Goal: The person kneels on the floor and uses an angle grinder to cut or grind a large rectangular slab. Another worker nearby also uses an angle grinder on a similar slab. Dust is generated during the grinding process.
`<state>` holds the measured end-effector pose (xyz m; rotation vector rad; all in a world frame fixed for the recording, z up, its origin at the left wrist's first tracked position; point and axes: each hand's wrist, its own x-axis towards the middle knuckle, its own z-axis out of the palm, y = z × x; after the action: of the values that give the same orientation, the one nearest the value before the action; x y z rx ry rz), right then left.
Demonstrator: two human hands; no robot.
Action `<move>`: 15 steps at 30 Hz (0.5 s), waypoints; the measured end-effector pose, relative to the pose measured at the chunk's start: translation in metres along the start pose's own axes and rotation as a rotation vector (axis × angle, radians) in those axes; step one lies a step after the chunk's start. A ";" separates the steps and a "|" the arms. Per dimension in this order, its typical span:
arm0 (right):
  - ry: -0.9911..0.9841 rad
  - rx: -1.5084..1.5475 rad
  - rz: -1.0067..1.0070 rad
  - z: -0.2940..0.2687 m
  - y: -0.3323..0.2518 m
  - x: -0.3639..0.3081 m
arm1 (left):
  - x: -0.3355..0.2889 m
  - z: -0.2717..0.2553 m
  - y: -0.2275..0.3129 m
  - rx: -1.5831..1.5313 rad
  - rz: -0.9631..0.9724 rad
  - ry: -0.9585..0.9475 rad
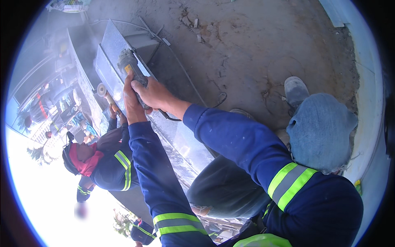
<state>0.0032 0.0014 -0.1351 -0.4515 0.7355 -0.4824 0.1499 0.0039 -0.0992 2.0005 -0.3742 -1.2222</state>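
Both my hands are closed around an angle grinder (pixel 124 61) with a grey head and a yellow patch. My left hand (pixel 131 101) wraps its body on the left side, and my right hand (pixel 155 94) grips it from the right. A black cord (pixel 168 117) runs from the handle end. The grinder's head is over the upper edge of an upright grey panel (pixel 113 38); I cannot make out its disc or whether it touches the panel. Long grey slabs (pixel 181 150) stretch below my forearms.
A co-worker (pixel 109 164) at left holds another grinder with a round disc (pixel 101 89), close to the same panels. A dusty floor (pixel 247 49) with scraps spreads to the right. Pale blue cloth (pixel 321 129) lies over my knee, beside a dusty shoe (pixel 295 88). Dust hazes the left.
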 end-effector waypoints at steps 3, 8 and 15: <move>-0.016 0.030 0.015 0.000 -0.003 0.004 | 0.007 0.000 -0.002 0.003 0.021 0.039; -0.024 0.026 -0.014 -0.005 -0.004 0.002 | 0.006 0.001 -0.002 -0.011 -0.002 0.017; 0.017 0.025 -0.012 0.002 -0.003 0.011 | 0.014 -0.007 -0.001 -0.051 -0.037 -0.028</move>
<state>0.0108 -0.0067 -0.1375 -0.4288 0.7422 -0.5072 0.1624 -0.0003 -0.1071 1.9560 -0.3181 -1.2711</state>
